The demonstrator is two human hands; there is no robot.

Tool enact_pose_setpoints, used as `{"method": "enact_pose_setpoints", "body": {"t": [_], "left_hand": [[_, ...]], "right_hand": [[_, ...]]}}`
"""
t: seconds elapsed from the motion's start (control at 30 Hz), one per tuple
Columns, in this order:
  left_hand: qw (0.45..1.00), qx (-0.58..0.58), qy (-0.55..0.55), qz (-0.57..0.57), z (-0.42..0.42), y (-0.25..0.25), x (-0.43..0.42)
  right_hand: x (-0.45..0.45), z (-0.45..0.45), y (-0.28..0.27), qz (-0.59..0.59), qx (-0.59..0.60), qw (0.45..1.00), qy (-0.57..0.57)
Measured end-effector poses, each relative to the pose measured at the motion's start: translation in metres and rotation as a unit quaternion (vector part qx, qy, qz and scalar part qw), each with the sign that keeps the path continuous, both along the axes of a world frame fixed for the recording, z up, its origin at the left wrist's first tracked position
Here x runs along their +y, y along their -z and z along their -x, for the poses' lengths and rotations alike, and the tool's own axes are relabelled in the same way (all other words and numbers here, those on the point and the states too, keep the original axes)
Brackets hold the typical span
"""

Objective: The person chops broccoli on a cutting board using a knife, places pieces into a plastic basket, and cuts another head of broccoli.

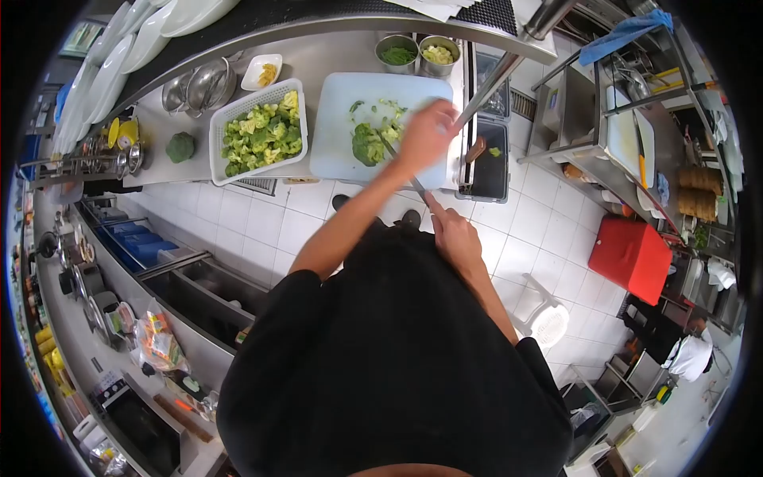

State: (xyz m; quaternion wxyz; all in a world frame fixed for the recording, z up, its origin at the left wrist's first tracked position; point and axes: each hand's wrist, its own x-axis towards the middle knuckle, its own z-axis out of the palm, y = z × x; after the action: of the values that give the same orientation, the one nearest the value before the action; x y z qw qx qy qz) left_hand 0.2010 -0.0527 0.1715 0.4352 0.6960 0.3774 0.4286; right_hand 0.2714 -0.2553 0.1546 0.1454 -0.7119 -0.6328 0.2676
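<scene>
On a pale blue cutting board (334, 127) lies a broccoli head (367, 145), with small green pieces behind it. My right hand (455, 232) is closed round the handle of a knife (419, 189), whose blade reaches up to the broccoli. Above the right part of the board is my left hand (431, 131), blurred by motion, so its fingers and anything in them cannot be made out. Left of the board, a white basket (217, 151) holds many cut broccoli florets (262, 135). A whole broccoli head (180, 147) sits farther left on the counter.
Two metal containers (396, 54) with chopped greens stand behind the board. A white dish (261, 73) and metal strainers (211, 84) are at the back left. Right of the board is a dark bin (486, 171). A metal post (493, 91) slants near the board's right edge.
</scene>
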Motion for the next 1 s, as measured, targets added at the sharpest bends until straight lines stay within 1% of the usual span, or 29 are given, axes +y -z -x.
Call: {"method": "enact_pose_setpoints", "body": {"t": [0.03,0.07,0.1,0.13,0.17,0.2,0.23,0.27,0.37,0.47,0.57,0.67,0.77,0.87,0.97,1.0], "left_hand": [[0.995,0.021,-0.077,-0.065,0.029,0.015,0.025],[0.995,0.013,-0.096,-0.024,0.064,0.029,0.05],[0.988,0.118,-0.091,-0.043,0.106,0.07,0.081],[0.969,0.221,-0.087,-0.063,0.139,0.101,0.103],[0.964,0.251,-0.045,0.071,0.156,0.1,0.107],[0.94,0.273,-0.004,0.205,0.17,0.1,0.109],[0.896,0.288,0.037,0.335,0.18,0.101,0.109],[0.872,0.266,0.095,0.4,0.185,0.106,0.109],[0.87,0.217,0.144,0.418,0.188,0.117,0.11],[0.885,0.235,0.131,0.38,0.187,0.124,0.115],[0.898,0.188,0.127,0.376,0.19,0.131,0.117],[0.944,0.093,0.048,0.313,0.195,0.134,0.109],[0.946,0.187,0.03,0.262,0.189,0.107,0.087],[0.964,0.246,0.014,0.099,0.179,0.141,0.076],[0.961,0.232,-0.002,0.148,0.163,0.162,0.087],[0.95,0.278,-0.015,0.14,0.155,0.165,0.089]], "right_hand": [[-0.001,-0.002,0.001,-0.005,-0.001,1.0,0.0],[-0.002,-0.005,0.001,-0.01,-0.004,1.0,-0.002],[-0.004,-0.007,0.002,-0.014,-0.006,1.0,-0.002],[-0.005,-0.008,0.003,-0.018,-0.009,1.0,-0.004],[-0.005,-0.009,0.003,-0.022,-0.011,1.0,-0.009],[-0.005,-0.01,0.004,-0.022,-0.013,1.0,-0.012],[-0.005,-0.011,0.004,-0.022,-0.015,1.0,-0.016],[-0.005,-0.011,0.004,-0.022,-0.017,0.999,-0.019],[-0.001,-0.01,-0.004,0.009,-0.042,0.999,-0.018],[0.0,-0.014,-0.004,-0.011,-0.042,0.999,-0.016],[0.001,-0.012,-0.016,-0.028,-0.005,1.0,0.004],[0.004,-0.01,-0.021,-0.073,0.02,0.997,-0.006],[0.011,-0.003,-0.021,-0.061,0.011,0.998,-0.004],[0.015,-0.003,-0.007,-0.06,-0.008,0.998,-0.006],[0.015,-0.004,-0.019,-0.049,0.024,0.998,0.039],[0.014,-0.005,-0.018,-0.045,0.02,0.998,0.042]]}}
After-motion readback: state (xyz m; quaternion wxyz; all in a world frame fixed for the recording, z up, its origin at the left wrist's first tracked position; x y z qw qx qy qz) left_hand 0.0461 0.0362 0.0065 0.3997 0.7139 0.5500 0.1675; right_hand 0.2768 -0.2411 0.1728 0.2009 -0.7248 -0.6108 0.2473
